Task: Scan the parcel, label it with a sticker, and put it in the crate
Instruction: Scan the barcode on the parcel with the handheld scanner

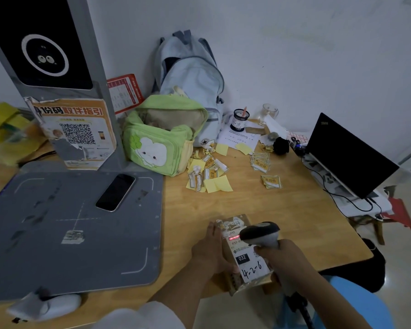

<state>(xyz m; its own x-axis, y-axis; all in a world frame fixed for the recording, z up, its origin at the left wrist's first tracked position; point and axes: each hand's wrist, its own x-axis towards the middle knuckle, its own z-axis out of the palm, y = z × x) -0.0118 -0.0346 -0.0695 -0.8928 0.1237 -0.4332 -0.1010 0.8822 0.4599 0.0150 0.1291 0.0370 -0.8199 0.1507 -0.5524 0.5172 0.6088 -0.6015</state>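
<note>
A small brown parcel [243, 262] with a white shipping label marked "032" lies at the near edge of the wooden table [282, 210]. My left hand [210, 250] grips its left side. My right hand [281, 257] is closed around the handle of a grey handheld barcode scanner [261, 235], whose head hovers just over the label's upper part. A red scan line glows on the label under the scanner. Loose yellow stickers [211, 174] lie scattered further back on the table. No crate is visible.
A grey weighing platform [57, 233] with a phone [115, 192] on it fills the left. A green bag [161, 138] and pale blue backpack [192, 79] stand behind. An open laptop [347, 155] sits at the right edge, beside a pen cup [240, 119].
</note>
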